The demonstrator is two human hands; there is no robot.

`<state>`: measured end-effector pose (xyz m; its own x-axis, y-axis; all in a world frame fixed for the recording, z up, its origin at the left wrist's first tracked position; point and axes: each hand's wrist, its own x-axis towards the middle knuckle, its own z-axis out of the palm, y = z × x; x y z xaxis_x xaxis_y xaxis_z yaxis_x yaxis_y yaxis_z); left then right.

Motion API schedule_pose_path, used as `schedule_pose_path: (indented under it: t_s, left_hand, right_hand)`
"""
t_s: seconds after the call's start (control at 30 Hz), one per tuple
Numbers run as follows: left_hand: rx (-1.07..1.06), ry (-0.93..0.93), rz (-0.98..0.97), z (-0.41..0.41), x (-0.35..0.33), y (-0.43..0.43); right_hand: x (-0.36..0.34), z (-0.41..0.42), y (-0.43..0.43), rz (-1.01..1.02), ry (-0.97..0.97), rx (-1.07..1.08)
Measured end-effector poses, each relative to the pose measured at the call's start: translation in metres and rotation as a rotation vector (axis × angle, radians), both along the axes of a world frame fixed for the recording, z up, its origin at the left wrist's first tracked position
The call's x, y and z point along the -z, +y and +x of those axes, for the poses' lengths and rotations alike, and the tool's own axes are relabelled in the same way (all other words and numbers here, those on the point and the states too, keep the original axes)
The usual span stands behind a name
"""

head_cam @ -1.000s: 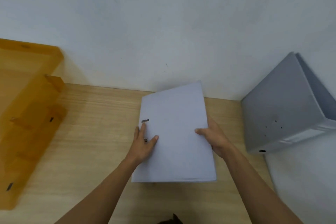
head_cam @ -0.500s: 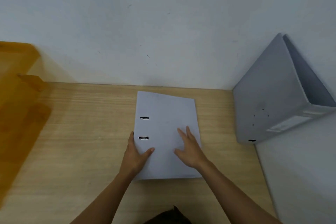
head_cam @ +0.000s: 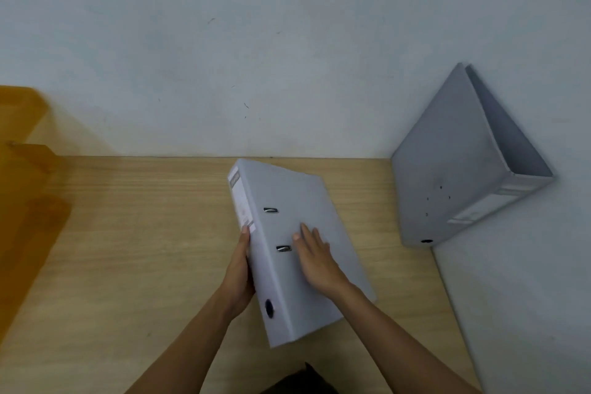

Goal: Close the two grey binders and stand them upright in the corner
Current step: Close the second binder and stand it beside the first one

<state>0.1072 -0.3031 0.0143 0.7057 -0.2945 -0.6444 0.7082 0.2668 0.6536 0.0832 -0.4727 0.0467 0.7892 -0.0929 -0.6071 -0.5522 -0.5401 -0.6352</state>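
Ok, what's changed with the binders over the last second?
The near binder went from cover half-raised to shut, then tipped so its spine faces left. The left hand moved onto the spine; the right hand went from gripping the cover edge to lying flat on top. The corner binder stayed upright.

Spine label (head_cam: pixel 242 201) on the nearer binder (head_cam: pixel 297 253) is too blurred to read.

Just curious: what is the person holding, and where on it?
The closed grey binder: left hand grips its spine edge, right hand lies flat on the cover.
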Motion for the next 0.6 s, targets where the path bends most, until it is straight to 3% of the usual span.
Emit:
schedule_pose_path:
  t_s: [0.1,0.2,0.27,0.47,0.6]
  left_hand:
    - [0.057,-0.023,-0.168,0.0,-0.019,-0.015]
    - [0.105,-0.04,-0.215,-0.004,-0.034,-0.026]
    - [0.158,-0.09,-0.18,-0.004,-0.045,-0.033]
    - [0.308,-0.294,-0.037,0.006,-0.089,-0.052]
    - [0.338,-0.468,0.031,0.012,-0.108,-0.069]
  right_hand:
    - [-0.014,0.002,-0.002,0.107,-0.053,0.131]
    - [-0.02,-0.002,-0.002,0.117,-0.113,0.166]
    - [-0.024,-0.006,-0.004,0.13,-0.159,0.188]
    - [-0.054,-0.011,-0.022,0.47,-0.311,0.373]
    - [-0.08,-0.015,-0.048,0.429,-0.5,0.328]
